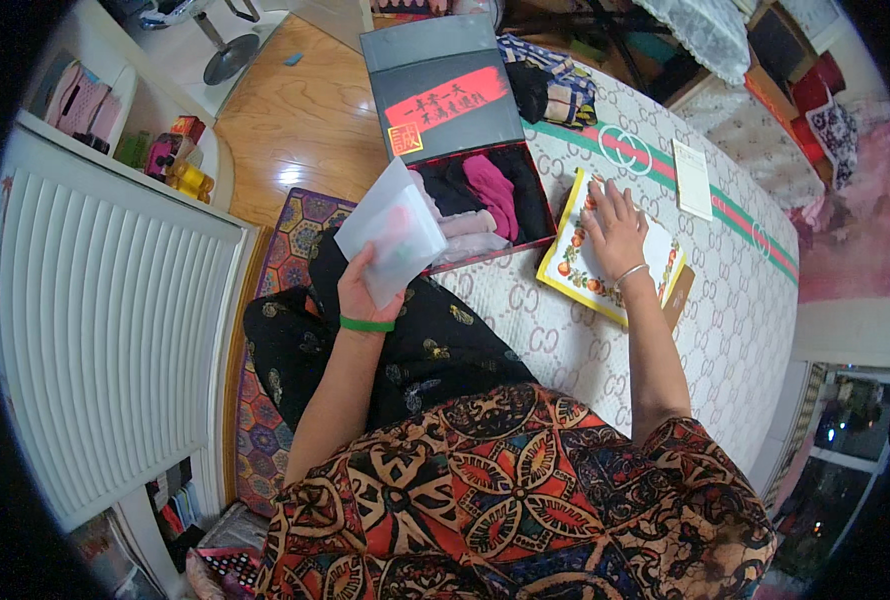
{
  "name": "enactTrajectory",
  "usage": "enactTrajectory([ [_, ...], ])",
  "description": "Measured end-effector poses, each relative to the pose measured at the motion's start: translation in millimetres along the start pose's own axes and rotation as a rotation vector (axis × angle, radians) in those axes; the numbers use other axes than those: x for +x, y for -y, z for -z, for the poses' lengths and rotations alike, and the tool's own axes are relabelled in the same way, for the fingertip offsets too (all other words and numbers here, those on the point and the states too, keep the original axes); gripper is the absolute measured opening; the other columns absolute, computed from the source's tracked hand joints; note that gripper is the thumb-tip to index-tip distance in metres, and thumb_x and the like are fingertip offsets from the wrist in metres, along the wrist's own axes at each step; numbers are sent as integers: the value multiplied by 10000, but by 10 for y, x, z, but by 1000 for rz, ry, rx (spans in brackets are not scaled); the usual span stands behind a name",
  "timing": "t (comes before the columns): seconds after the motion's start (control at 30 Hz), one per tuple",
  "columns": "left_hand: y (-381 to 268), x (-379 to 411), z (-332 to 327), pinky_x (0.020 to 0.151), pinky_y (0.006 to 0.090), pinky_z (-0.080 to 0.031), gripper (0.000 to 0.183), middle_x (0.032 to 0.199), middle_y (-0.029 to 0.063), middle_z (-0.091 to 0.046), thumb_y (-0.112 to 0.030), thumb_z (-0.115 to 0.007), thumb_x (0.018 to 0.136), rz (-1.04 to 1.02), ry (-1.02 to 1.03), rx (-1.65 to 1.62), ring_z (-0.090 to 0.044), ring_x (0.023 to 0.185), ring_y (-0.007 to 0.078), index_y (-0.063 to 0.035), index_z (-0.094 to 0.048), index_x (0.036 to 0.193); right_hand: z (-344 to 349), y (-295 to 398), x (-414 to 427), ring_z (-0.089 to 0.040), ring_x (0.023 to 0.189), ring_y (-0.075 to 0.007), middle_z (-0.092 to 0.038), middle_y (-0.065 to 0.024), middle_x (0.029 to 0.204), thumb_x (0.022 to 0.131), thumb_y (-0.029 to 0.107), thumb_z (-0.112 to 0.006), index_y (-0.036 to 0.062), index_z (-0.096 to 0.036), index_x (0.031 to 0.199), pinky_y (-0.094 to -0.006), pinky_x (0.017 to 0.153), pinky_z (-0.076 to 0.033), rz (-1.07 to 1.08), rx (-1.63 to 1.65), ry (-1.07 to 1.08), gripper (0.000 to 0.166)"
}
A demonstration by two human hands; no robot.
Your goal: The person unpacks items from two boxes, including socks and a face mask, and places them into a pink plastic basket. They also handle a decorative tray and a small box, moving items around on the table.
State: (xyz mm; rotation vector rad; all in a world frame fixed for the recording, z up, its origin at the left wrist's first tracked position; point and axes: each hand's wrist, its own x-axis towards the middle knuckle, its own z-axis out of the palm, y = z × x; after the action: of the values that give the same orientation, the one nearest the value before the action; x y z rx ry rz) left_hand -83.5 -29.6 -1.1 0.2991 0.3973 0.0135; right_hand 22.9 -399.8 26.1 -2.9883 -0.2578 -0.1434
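My left hand grips a translucent white plastic sleeve above my lap, with something faintly red and green showing through it. Flat on a folded cloth, white with a yellow border and a printed fruit garland, rests my right hand, fingers spread. From under that cloth sticks out the corner of a brown card or box. Between my hands sits a black box with its lid raised; the lid bears writing. Inside are rolled black garments, a magenta one and pale pink ones.
The box and cloth lie on a patterned white bedspread. Beyond them are folded checked fabric and a cream paper slip. A white slatted cabinet door stands at left, beside shelves. A patterned mat covers the floor.
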Motion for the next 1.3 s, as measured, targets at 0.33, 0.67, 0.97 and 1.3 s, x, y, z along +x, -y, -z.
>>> enactTrajectory([
  [0.33,-214,-278,85,1024,482,-432,392,1264,126,-591,-177,-556,915,-133,-14,-89,-560,1181,307,-36,-523,1279,-480,808,2008,-305,1388,-349,-354,-238,1475,958,585,-387,-7,-337,1438,-411,1128,-230,-158,1250,142,764],
  [0.67,-536,-760,527,983,473,-474,420,1252,150,-591,-200,-545,926,-338,-141,-136,-568,1163,327,-12,-488,1298,16,624,1965,-589,959,-259,-677,-158,1026,907,749,-173,-26,-622,1110,-344,872,-409,-50,1909,387,918],
  [0.97,-542,-724,649,1018,497,-442,435,1314,133,-559,-175,-544,932,-278,-91,-167,-548,1204,313,-26,-469,1333,799,650,705,-564,1131,-257,-580,-124,1278,906,465,-589,27,-550,1265,-397,1021,-407,128,1136,357,568],
  [1.3,-384,-69,33,1022,470,-433,408,1266,135,-587,-174,-523,947,-100,71,69,-560,1179,294,-8,-484,1318,172,1123,418,-391,1282,-521,-142,-339,1508,427,224,-942,261,-333,1454,-505,1073,-377,256,317,131,1194],
])
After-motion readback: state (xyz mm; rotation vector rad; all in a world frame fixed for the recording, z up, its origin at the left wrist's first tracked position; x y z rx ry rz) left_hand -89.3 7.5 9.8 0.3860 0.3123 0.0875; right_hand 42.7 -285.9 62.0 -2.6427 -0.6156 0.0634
